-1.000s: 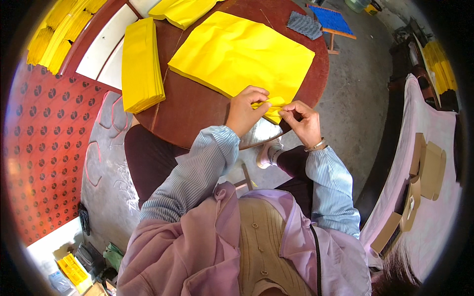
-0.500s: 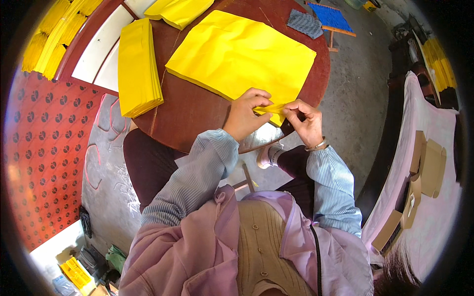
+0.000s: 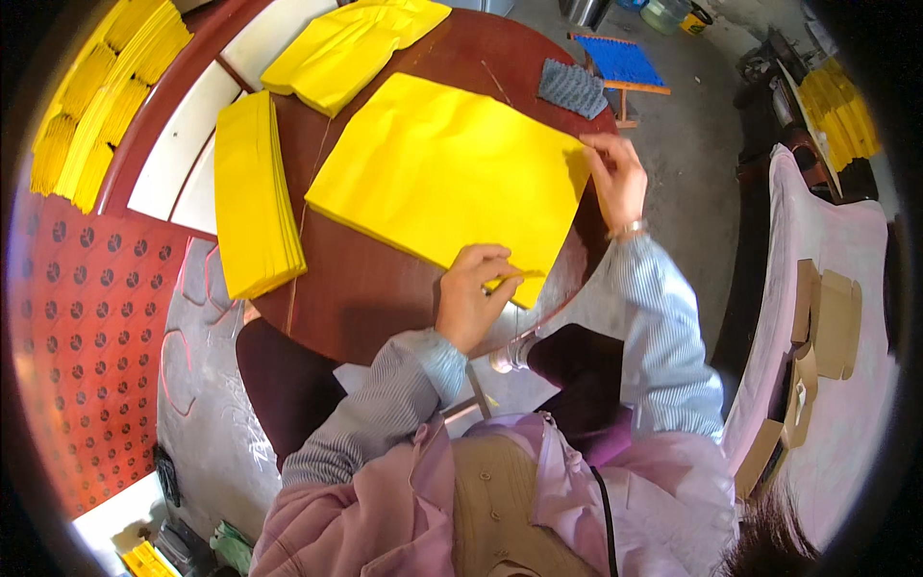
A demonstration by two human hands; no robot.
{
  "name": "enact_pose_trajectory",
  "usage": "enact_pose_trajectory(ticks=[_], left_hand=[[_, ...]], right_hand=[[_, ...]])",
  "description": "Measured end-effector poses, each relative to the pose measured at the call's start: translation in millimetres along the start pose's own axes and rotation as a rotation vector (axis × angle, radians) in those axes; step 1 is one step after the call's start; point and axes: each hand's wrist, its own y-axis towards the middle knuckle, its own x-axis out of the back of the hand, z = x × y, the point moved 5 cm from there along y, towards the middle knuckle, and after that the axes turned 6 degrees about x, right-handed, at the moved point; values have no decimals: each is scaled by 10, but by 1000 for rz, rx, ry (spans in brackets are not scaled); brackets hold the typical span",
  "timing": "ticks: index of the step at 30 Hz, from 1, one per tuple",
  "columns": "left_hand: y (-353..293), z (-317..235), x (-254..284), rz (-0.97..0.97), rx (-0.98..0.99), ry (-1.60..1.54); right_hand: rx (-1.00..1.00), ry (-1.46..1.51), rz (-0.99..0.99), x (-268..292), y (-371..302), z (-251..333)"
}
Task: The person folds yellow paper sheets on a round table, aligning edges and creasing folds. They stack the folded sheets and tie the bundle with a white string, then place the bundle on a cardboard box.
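A wide stack of yellow paper sheets [image 3: 442, 173] lies slanted on the round dark red table [image 3: 356, 279]. My left hand [image 3: 471, 293] is at the stack's near corner, thumb and fingers pinching a turned-up bit of the top yellow sheet. Farther off, my right hand [image 3: 617, 183] reaches to the right corner of the stack, its thumb and fingertips closed at the sheet's edge. How many layers either hand grips is hidden.
A folded yellow paper bundle [image 3: 252, 197] stands left of the stack, another yellow pile [image 3: 351, 48] behind it. A grey textured cloth [image 3: 572, 88] rests at the far right table edge. Beyond is a blue-topped stool [image 3: 625, 62]. Opened cardboard boxes [image 3: 832, 322] lie at right.
My right hand has left the near corner beside my left hand and moved away and right to the stack's right corner. My left hand still pinches the near corner. The view has shifted slightly.
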Motion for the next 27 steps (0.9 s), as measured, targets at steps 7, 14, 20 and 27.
enact_pose_trajectory(ticks=[7,14,20,27], left_hand=[[16,-17,15,63,58,-86],[13,-1,25,30,-11,-50],[32,33,23,41,52,-47],[58,74,23,41,8,-28]], right_hand=[[157,-614,160,-577,810,-884],[-83,-686,332,-550,876,-1048],[-118,-301,99,-159,543,-516],[-30,246,310,321,-1251,965]])
